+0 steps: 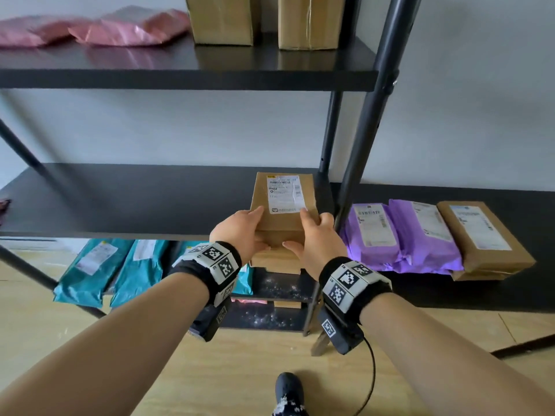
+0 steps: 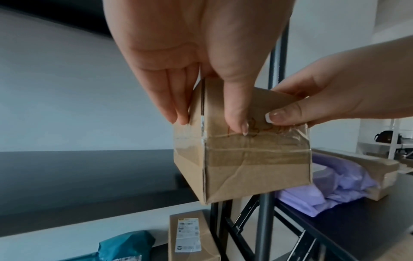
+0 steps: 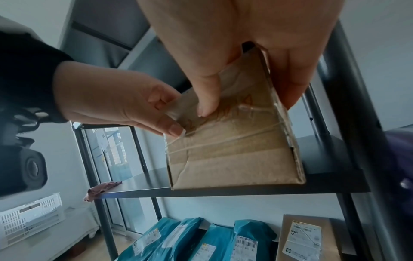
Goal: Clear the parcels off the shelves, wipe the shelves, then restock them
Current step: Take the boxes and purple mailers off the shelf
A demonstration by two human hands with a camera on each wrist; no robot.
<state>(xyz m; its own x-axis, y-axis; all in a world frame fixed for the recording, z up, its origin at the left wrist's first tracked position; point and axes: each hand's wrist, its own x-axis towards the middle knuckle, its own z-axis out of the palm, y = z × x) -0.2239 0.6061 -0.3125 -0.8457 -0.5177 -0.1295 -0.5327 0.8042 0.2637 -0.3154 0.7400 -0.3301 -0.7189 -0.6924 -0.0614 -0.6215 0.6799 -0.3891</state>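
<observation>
- We see both hands pinching one box (image 1: 285,205), thumbs on top, fingers curled under its near end.
- Left hand (image 1: 240,232) grips the box's left near corner; right hand (image 1: 315,238) grips the right near corner.
- In the left wrist view, left thumb and fingers (image 2: 176,98) clamp the taped end, right thumb beside them.
- Box's far end sits over the middle shelf (image 1: 120,199), near end overhangs the shelf edge toward us; we cannot tell if it is resting or lifted.
- Label (image 1: 285,193) faces up, just beyond the hands.
- Right of the hands: purple bags (image 1: 399,235) and a flat box (image 1: 486,235) on a low black surface (image 1: 480,292), well apart from the shelf post (image 1: 369,115).
- Below the hands: teal bags (image 1: 96,268) on the bottom shelf, another box (image 3: 306,236) beside them.
- Above the hands: pink bags (image 1: 129,27) and two upright boxes (image 1: 222,19) on the top shelf (image 1: 180,73).
- White crate (image 3: 29,215) far left of the hands, on the floor.
</observation>
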